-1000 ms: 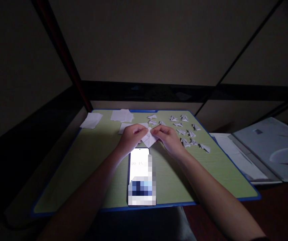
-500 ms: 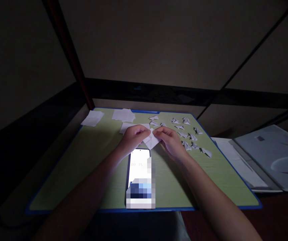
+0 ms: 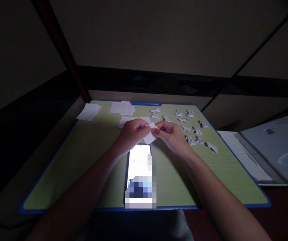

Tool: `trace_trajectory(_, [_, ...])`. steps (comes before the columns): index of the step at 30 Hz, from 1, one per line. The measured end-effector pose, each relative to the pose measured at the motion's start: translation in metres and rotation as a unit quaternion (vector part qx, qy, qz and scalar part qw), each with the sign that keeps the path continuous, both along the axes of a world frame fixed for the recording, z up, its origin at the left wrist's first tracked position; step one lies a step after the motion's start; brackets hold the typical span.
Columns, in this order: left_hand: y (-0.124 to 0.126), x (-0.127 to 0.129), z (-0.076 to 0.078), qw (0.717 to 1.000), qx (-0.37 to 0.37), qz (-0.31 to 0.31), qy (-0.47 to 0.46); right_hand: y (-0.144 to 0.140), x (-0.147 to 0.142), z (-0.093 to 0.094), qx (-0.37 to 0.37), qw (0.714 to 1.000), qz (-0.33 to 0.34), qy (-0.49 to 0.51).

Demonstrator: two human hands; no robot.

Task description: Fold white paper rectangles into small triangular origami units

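Note:
My left hand (image 3: 131,133) and my right hand (image 3: 172,135) meet over the middle of a green board with a blue rim (image 3: 83,157). Both pinch one small white piece of paper (image 3: 151,134), partly folded, held just above the board. A lit phone (image 3: 138,167) lies flat on the board right below the hands. Several small folded paper pieces (image 3: 191,129) are spread on the board to the right of my right hand.
Flat white paper squares lie at the board's far left (image 3: 88,111) and far middle (image 3: 122,107). An open grey folder or book (image 3: 272,147) rests to the right of the board. A dark rail and a red-brown post (image 3: 65,57) stand behind.
The paper between my fingers looks more folded and smaller than a second ago. The hands stay together at the same spot; the view has shifted slightly.

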State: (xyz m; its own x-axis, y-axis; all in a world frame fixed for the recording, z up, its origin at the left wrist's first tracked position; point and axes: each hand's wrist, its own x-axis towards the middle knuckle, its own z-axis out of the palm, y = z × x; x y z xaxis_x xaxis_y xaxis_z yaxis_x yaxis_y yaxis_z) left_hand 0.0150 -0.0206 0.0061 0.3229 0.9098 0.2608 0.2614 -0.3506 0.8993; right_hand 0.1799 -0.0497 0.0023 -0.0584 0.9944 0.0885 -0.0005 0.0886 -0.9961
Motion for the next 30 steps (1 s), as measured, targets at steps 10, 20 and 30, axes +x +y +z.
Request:
trace_trajectory(10, [-0.0034,0.0015,0.0001,1.000,-0.007,0.002,-0.013,0.0052,0.0024,-0.0047,0.019,1.000,0.016,-0.014])
trace_trajectory(20, [0.0017,0.0039,-0.0073,1.000,0.015,0.012,0.010,0.0072,0.0039,-0.0062,-0.006,1.000,0.012,-0.009])
trace_trajectory(30, [-0.0002,0.0035,-0.0060,1.000,-0.010,0.008,0.009,0.0092,0.0054,-0.0092,0.009,1.000,0.020,-0.020])
